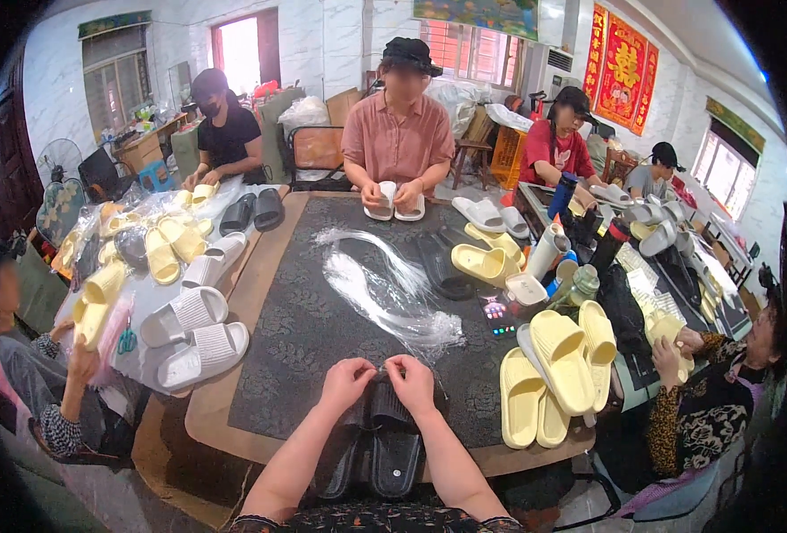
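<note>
Table: the big brown table (211,417) spreads out ahead of the person, toward 12 o'clock from the hands.
Mat: a dark mat (278,355) with a leafy pattern lies on the table.
Yellow slippers: a pile of yellow slippers (560,364) sits at 3 o'clock from the hands, near the table edge.
Strings: a bunch of thin, shiny strings (362,299) lies curved on the mat at 12 o'clock, past the fingertips.
Black slippers: the black slippers (397,453) are between the two forearms, at 6 o'clock from the fingertips. Their long way runs from 12 to 6, with the strap end nearest the fingers. The right hand is a bit nearer to the right slipper's strap; the left arm hides part of the other slipper.
Hands: the left hand (349,382) and right hand (409,382) almost meet, fingers bent in. Any gap between thumb and finger is too small to see, so nobody can tell if they hold a string or touch the strap.
Phone: a phone (497,316) with a lit screen lies at 2 o'clock.
</note>
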Tool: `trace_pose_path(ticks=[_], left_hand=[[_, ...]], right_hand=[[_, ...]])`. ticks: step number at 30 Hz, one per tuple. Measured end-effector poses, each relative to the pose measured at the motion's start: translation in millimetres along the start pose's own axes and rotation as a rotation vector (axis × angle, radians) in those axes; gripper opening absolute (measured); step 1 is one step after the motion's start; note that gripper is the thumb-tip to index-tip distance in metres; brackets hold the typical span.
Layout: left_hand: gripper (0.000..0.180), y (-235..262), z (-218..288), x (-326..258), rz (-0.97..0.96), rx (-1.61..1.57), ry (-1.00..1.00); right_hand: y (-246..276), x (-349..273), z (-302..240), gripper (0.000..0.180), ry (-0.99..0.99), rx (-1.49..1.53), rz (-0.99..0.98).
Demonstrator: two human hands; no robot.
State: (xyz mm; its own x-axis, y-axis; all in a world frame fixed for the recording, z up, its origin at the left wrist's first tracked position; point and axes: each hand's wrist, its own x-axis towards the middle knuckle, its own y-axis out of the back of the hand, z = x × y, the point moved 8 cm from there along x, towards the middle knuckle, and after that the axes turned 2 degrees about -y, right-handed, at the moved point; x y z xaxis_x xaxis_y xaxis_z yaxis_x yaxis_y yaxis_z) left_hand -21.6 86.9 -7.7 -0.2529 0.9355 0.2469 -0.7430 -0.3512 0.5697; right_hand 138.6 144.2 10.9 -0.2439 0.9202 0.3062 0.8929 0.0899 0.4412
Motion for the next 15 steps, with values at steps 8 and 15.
trace_pose_path(ticks=[8,15], left_hand=[[0.014,10.0,19.1,-1.0,0.116,0.053,-0.149],[0.012,15.0,12.4,-0.9,0.166,-0.058,-0.093]], right_hand=[[-8.0,-0.7,1.5,0.018,-0.019,0.020,-0.095],[-10.1,-0.7,-3.7,0.015,0.072,0.085,-0.124]])
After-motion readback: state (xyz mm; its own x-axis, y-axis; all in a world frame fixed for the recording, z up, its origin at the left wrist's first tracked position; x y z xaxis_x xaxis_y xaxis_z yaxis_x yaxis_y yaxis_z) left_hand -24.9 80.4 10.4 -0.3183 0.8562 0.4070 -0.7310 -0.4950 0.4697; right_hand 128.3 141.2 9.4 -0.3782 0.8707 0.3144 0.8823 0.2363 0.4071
